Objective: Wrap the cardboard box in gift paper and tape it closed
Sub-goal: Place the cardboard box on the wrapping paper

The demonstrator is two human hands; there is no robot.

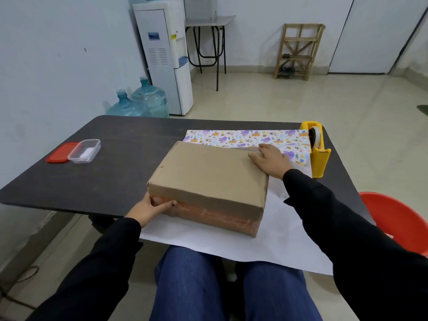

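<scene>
A brown cardboard box (pixel 208 179) lies flat on a sheet of gift paper (pixel 278 239) spread white side up, its near edge hanging over the table toward my lap. The paper's far end (pixel 243 136) is folded over, showing a purple and orange print. My left hand (pixel 150 208) grips the box's near left corner, thumb along its taped orange side. My right hand (pixel 269 159) rests flat on the box's far right top corner. A yellow tape dispenser (pixel 317 154) stands at the table's right edge, beside the paper.
The dark table (pixel 115 163) holds a clear plastic container (pixel 84 151) and its red lid (pixel 59 152) at the left. A red chair (pixel 398 218) stands to my right. Water bottles and a dispenser stand beyond the table's far left.
</scene>
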